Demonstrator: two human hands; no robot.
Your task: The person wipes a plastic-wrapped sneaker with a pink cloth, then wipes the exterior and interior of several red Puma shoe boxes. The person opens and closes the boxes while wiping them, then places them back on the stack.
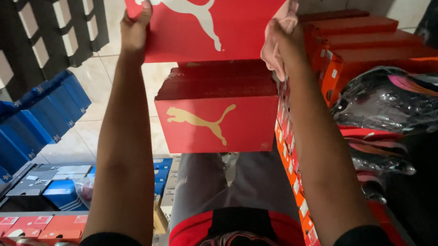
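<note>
Red cardboard fills your view: your left hand and right hand clamp the sides of a shoe-box lid, lifted clear above its red box. The box sits open-topped on your lap, lid not yet set down.

red shoebox lid raised flat and tilted, red shoebox just beneath, open, resting on the lap

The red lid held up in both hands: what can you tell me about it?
The red lid looks like flat cardboard with a white leaping-cat figure; its top runs out of frame. The left hand grips its left edge, the right hand its right edge. It is held tilted above a red box bearing a gold figure.
</note>
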